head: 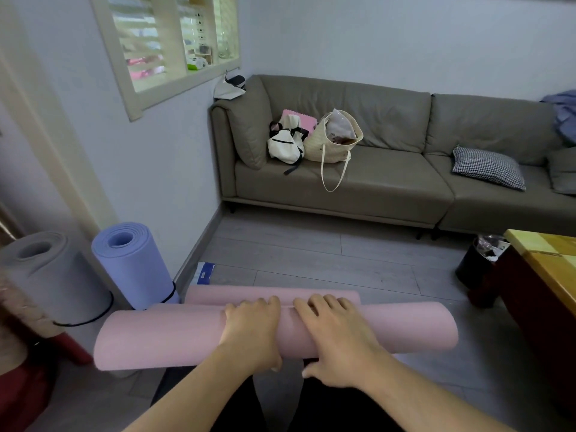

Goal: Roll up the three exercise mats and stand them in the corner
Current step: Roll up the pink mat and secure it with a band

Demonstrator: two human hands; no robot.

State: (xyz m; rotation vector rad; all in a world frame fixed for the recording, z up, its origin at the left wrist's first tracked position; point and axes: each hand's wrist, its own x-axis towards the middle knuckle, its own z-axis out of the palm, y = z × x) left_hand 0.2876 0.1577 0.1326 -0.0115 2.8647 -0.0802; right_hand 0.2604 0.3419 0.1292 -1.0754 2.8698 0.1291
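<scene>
A pink exercise mat (162, 338) lies across the floor in front of me, rolled into a thick tube, with a short flat strip of it still showing beyond the roll. My left hand (252, 330) and my right hand (336, 335) lie side by side on top of the roll's middle, fingers curved over its far side and thumbs at its near side. A rolled blue mat (134, 263) stands upright against the left wall, bound with a black band. A rolled grey mat (53, 275) stands upright beside it, further left.
A grey sofa (389, 182) runs along the far wall with bags (311, 138) and a checked cushion (487, 166) on it. A black bin (477, 266) and a wooden table (548, 266) stand at the right. A red object (25, 385) sits at the lower left.
</scene>
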